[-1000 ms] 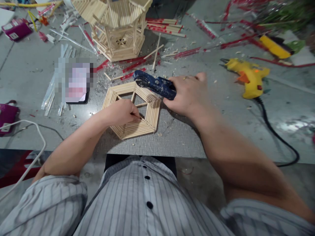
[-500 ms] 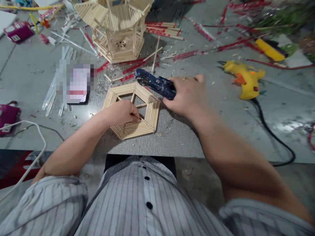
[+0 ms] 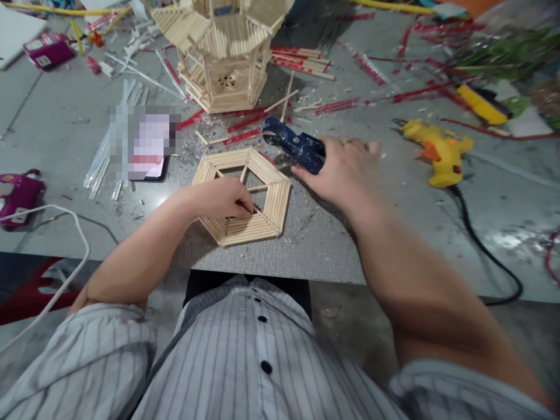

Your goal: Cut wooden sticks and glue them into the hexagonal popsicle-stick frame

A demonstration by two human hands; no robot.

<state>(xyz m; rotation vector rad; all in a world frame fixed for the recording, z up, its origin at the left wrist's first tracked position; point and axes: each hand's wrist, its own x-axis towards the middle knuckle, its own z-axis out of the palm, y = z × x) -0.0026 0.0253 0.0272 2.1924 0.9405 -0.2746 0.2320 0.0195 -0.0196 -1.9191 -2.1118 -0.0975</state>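
A flat hexagonal frame of thin wooden sticks [image 3: 273,204] lies near the table's front edge, with crossing spokes in its open centre. Over its left half reaches my left hand [image 3: 227,198], fingers pinched together at the inner lower edge; whatever is between the fingertips is hidden. My right hand [image 3: 345,166] is wrapped round a dark blue hand cutter [image 3: 295,146] with a curved head. The cutter is held just above the frame's upper right side, its head pointing left and away from me.
Behind the frame stands a pavilion-like stick model [image 3: 227,64]. A phone [image 3: 151,146] and clear glue sticks [image 3: 102,151] lie left. At right rests a yellow glue gun [image 3: 437,149] with a black cord. Red-wrapped sticks [image 3: 304,63], wrapper scraps and purple boxlike items [image 3: 20,198] are scattered about.
The view has shifted slightly, so the table's things appear a little further right. The right hand with the cutter has moved slightly; the left hand stays pinched at the frame.
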